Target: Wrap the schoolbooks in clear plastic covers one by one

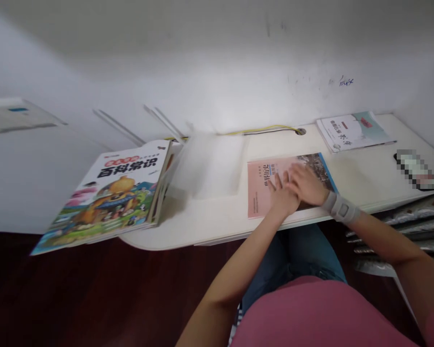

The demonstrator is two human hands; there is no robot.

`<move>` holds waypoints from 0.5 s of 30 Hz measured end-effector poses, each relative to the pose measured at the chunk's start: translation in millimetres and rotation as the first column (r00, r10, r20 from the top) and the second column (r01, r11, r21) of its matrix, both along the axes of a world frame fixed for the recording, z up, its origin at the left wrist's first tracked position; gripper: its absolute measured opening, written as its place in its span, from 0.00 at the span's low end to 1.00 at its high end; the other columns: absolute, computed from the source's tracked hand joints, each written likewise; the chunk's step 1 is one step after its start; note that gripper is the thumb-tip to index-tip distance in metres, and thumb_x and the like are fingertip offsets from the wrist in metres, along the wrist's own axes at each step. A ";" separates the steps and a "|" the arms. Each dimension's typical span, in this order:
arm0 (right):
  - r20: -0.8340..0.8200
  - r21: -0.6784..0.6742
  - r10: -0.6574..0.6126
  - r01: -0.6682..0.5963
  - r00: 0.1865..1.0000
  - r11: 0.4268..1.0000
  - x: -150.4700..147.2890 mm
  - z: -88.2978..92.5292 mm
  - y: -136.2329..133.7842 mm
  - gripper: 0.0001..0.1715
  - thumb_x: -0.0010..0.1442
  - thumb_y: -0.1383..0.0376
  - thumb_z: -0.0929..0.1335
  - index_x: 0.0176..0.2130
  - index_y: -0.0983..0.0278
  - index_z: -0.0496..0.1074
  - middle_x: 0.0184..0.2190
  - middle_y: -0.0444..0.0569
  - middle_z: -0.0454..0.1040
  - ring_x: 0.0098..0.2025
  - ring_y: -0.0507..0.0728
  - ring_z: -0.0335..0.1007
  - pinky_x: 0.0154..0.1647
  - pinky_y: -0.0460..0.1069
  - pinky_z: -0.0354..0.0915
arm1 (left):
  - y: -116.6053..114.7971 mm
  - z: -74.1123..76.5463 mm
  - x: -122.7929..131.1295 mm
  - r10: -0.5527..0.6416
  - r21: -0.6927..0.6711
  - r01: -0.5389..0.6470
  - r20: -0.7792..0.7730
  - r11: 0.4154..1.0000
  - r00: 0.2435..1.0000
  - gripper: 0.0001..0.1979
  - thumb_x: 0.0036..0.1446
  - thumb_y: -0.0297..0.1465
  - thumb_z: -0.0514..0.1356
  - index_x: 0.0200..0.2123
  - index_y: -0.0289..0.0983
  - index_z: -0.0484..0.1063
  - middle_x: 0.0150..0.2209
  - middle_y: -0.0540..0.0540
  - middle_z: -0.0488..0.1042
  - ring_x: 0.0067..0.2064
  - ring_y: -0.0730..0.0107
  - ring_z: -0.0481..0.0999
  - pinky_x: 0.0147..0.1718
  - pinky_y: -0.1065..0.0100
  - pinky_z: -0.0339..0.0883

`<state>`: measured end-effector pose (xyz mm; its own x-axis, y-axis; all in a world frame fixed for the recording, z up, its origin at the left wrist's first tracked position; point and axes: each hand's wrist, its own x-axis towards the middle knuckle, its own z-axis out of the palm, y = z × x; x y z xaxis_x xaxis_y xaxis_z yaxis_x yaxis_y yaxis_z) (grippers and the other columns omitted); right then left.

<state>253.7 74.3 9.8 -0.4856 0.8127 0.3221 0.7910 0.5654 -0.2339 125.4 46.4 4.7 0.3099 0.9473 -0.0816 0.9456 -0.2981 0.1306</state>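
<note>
2 bare hands meet over a pink-covered book [258,195] right of centre in the frame, which lies flat on the white desk [198,221], its lower edge close to the desk's front edge. That spot puts it right before the person's lap, probably so that both hands can rest on it without stretching. The left hand [284,198] lies fingers spread on the cover, gripping nothing; an open palm like this would press and steady the book rather than lift it. The right hand [306,184], a grey wristband [342,207] behind it, overlaps the left's fingers; it is blurred, but its fingers look extended and clasp nothing. Whether it touches the cover cannot be told.

At left in the frame, a stack of picture books [121,190] juts past the desk's rounded end; the overhang seems to be borne by the part on the desktop. Between stack and pink book lies a translucent sheet [217,166], too blurred to identify. Toward the upper right, a pale book [358,130] sits near the wall, out of the hands' way, and a pixelated dark-edged object [417,168] lies at the far right. A yellow cable [253,132] runs along the back edge to a round hole [300,131], presumably to keep it off the working surface.
</note>
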 end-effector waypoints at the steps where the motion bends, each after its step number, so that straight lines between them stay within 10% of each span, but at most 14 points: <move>1: 0.032 -0.022 0.059 -0.058 0.998 0.998 -9.8 -2.7 -16.6 0.34 0.66 0.56 0.56 0.65 0.68 0.54 0.64 0.58 0.58 0.67 0.63 0.48 0.66 0.62 0.46 | -1.9 -0.2 1.6 0.003 -0.013 -0.004 -0.015 1.000 1.000 0.34 0.62 0.42 0.46 0.68 0.36 0.44 0.70 0.40 0.39 0.68 0.37 0.36 0.61 0.35 0.35; 11: 0.155 -0.038 -0.182 0.190 0.971 0.981 65.5 -15.0 -41.3 0.32 0.66 0.54 0.56 0.63 0.67 0.59 0.65 0.61 0.56 0.66 0.67 0.50 0.62 0.65 0.50 | 3.7 5.0 -62.3 0.116 0.037 -0.116 0.012 0.993 0.993 0.33 0.65 0.45 0.37 0.67 0.33 0.48 0.69 0.40 0.46 0.69 0.51 0.45 0.64 0.49 0.41; 15: 0.171 -0.015 -0.215 0.221 0.962 0.975 72.5 -16.4 -43.0 0.33 0.66 0.53 0.55 0.63 0.68 0.58 0.65 0.63 0.54 0.66 0.69 0.49 0.62 0.66 0.50 | 13.8 5.8 -50.5 0.130 0.078 -0.127 -0.040 0.989 0.991 0.35 0.65 0.45 0.38 0.66 0.25 0.50 0.67 0.30 0.49 0.68 0.45 0.46 0.63 0.47 0.42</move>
